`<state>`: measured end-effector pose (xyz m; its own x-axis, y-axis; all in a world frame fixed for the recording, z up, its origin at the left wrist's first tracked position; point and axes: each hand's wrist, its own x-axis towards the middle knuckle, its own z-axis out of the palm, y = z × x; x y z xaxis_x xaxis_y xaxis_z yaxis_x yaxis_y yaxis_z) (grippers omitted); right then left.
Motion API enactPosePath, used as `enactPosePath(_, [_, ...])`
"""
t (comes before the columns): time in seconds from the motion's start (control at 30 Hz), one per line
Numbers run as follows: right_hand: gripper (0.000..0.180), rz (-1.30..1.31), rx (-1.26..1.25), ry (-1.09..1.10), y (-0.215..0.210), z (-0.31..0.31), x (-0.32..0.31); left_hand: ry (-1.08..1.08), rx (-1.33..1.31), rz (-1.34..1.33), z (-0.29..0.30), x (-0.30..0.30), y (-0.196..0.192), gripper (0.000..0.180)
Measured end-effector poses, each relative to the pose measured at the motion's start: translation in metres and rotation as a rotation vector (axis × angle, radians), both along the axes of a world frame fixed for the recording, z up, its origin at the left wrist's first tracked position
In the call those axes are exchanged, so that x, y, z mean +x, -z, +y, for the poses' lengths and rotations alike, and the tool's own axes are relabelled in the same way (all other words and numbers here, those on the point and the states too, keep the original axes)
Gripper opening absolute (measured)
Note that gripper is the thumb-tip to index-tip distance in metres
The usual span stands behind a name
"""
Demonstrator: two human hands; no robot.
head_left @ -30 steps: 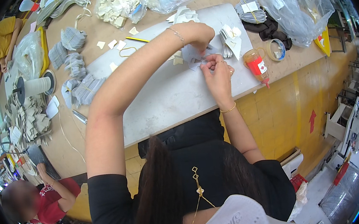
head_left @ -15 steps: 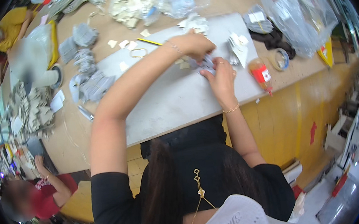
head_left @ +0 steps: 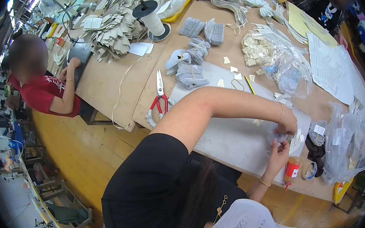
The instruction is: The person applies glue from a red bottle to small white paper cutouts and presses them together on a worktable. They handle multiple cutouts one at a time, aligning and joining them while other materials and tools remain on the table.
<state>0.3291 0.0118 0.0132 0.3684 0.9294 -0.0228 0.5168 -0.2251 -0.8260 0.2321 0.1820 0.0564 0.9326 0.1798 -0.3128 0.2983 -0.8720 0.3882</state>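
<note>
My left hand [head_left: 286,124] reaches across the grey board [head_left: 221,143] with its fingers bent down over a small light-grey piece [head_left: 274,136]. From the near side, my right hand [head_left: 277,156] pinches the same piece between thumb and fingers. The piece is small and partly covered by the fingers, so its exact kind cannot be made out. White cut pieces [head_left: 299,139] lie just right of my hands. A red-labelled bottle [head_left: 292,170] with amber contents stands near my right hand, beside a roll of tape [head_left: 309,170].
Tied bundles of grey pieces [head_left: 191,74] lie left of a yellow pencil [head_left: 250,85]. Red-handled pliers [head_left: 159,96] rest near the table edge. A thread spool [head_left: 154,24], a plastic bag of cream pieces [head_left: 291,73] and another clear bag [head_left: 346,145] surround the board. Two co-workers stand around.
The view has swung to the left, bringing the pliers, the thread spool and a second co-worker into fuller sight. My hands stay together over the small grey piece.
</note>
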Motion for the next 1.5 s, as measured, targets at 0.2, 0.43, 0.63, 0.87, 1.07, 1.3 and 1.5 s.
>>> enactPosePath(0.2, [0.028, -0.061, 0.054, 0.041, -0.029, 0.000, 0.026, -0.241, -0.154, -0.352, -0.012, -0.038, -0.037, 0.041])
enactPosePath(0.43, [0.017, -0.200, 0.103, -0.407, -0.061, -0.005, -0.015, -0.451, -0.322, -0.500, -0.125, -0.135, -0.001, 0.031])
enactPosePath(0.63, [0.020, 0.021, -0.110, -0.784, -0.048, -0.017, -0.089, -0.756, -0.056, -0.658, -0.200, -0.191, 0.038, 0.034])
enactPosePath(0.87, [0.018, -0.029, -0.099, -0.892, -0.047, -0.018, -0.099, -0.896, 0.202, -0.760, -0.208, -0.200, 0.050, 0.044])
enactPosePath(1.07, [0.026, 0.011, -0.077, -0.826, -0.048, -0.026, -0.095, -0.691, 0.105, -0.655, -0.191, -0.208, 0.056, 0.041])
enactPosePath(1.3, [0.074, 0.576, 0.060, -0.589, -0.005, -0.041, -0.114, -0.911, 0.243, -0.530, -0.202, -0.193, 0.060, 0.040])
enactPosePath(1.5, [0.085, 0.788, -0.018, -0.551, 0.007, -0.048, -0.132, -0.961, 0.283, -0.426, -0.200, -0.189, 0.063, 0.043])
